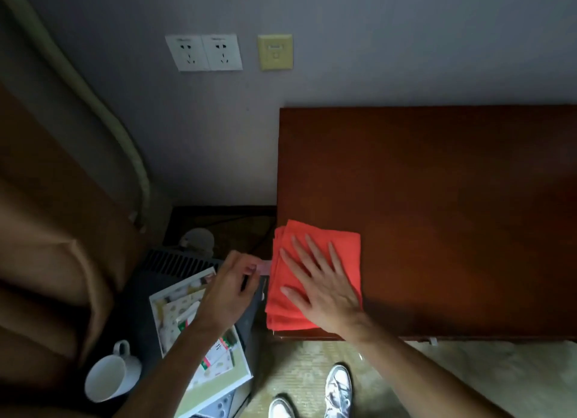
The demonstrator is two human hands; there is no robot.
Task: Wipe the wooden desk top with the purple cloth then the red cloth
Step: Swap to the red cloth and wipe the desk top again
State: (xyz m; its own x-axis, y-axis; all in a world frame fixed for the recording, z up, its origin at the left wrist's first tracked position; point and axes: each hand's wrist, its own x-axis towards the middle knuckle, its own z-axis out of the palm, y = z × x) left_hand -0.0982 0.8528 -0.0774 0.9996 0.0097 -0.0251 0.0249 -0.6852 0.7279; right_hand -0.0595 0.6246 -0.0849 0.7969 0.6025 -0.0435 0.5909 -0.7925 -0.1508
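**Wood, cloth, glazed cup, printed paper**

The desk top is reddish-brown wood, smooth with a soft sheen. The red cloth is matt, soft fabric, folded. The white mug looks glazed ceramic. The magazine is glossy printed paper.

Looks steeply down from head height, close over the wooden desk top. Faces the wall behind. Single wide-angle view only.

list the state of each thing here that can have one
red cloth: folded, flat at the desk's left front corner
right hand: fingers spread, pressing on the red cloth
left hand: fingers curled, what it holds is unclear
white cup: on its side
wall sockets: nothing plugged in
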